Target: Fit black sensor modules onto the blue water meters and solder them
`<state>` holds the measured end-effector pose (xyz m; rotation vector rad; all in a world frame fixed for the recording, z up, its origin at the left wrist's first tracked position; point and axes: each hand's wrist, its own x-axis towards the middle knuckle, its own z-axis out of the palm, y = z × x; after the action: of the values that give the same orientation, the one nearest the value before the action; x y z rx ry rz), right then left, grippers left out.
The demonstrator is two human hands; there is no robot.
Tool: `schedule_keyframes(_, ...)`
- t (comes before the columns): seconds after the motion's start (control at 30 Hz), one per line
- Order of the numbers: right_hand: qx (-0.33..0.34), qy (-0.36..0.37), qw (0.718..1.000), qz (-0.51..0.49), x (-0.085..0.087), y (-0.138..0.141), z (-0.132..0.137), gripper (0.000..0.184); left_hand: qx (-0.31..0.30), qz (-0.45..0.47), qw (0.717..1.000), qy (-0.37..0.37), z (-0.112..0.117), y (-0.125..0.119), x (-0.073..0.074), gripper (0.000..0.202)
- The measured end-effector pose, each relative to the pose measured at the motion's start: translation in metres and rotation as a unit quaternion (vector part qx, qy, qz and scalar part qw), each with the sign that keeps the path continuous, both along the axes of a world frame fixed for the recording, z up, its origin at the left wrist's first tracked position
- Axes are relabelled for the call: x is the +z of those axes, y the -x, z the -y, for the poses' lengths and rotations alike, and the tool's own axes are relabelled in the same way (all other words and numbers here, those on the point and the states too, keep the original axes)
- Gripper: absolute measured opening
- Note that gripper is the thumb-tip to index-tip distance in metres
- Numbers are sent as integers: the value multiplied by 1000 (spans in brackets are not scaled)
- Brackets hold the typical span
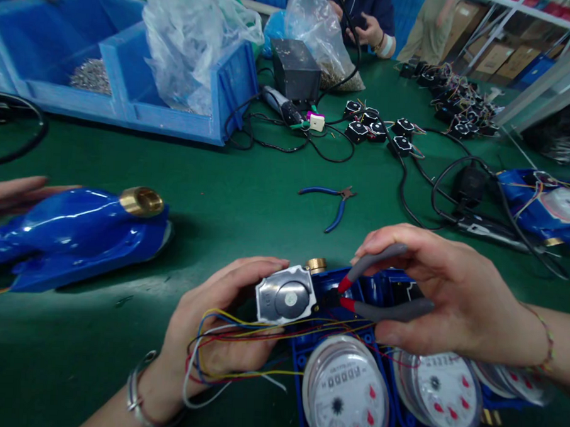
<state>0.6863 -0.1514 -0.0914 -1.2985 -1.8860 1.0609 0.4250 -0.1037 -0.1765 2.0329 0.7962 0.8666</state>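
Observation:
My left hand point(228, 318) grips a small motor box point(287, 297) with a silver face, its fingers wrapped behind and under it. Yellow, red, blue and white wires point(242, 325) run from it across my palm. My right hand point(456, 296) holds a pair of pliers point(379, 312) with grey and red handles spread apart. The pliers' head points left, close beside the motor box; whether its jaws touch anything cannot be made out. Below both hands stand blue-cased water meters with white dials, the nearest water meter point(348, 392) directly under the wires.
Another person's hand point(21, 192) is by a blue meter body point(85, 236) at left. Blue-handled cutters point(335, 203) lie mid-table. Blue bins point(176, 120), a black box point(295, 72), cables and several black motor boxes point(364, 126) are behind. A co-worker point(368, 28) sits opposite.

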Motion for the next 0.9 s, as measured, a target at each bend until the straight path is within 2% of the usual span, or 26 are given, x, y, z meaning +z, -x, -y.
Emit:
schedule_keyframes(0.27,-5,2,1000,-8,-6,1,0,52,-2,4,1000,2,-1,0,2,45)
schedule_keyframes(0.33,-4,13,1000,-14,-1,0,4,54,0,1,1000,3,-1,0,2,45)
schedule_keyframes(0.4,-11,14,998,-54,11,-3,5,54,4,-1,1000,2,-1,0,2,45)
schedule_keyframes(0.5,-77,-56,992,-86,29,-9,-7,48,3,5,1000,8,0,-1,1,45)
schedule_keyframes(0.57,-102,-140,985,21,27,-17,-27,47,11,13,1000,14,0,-3,2,44)
schedule_keyframes(0.6,-82,-174,975,114,20,-21,-40,50,18,17,1000,19,0,-3,3,42)
schedule_keyframes(0.67,2,-199,940,278,-3,-29,-65,60,29,21,999,29,1,-5,5,41)
schedule_keyframes(0.73,88,-151,898,404,-25,-31,-83,77,31,19,999,35,2,-6,7,40)
schedule_keyframes(0.8,120,-135,886,428,-31,-26,-89,86,39,21,999,29,2,-6,8,42)
schedule_keyframes(0.83,127,-139,890,415,-27,-21,-88,82,41,25,998,27,2,-6,8,42)
schedule_keyframes(0.9,156,-160,910,350,-7,-7,-76,68,40,33,998,25,2,-6,8,43)
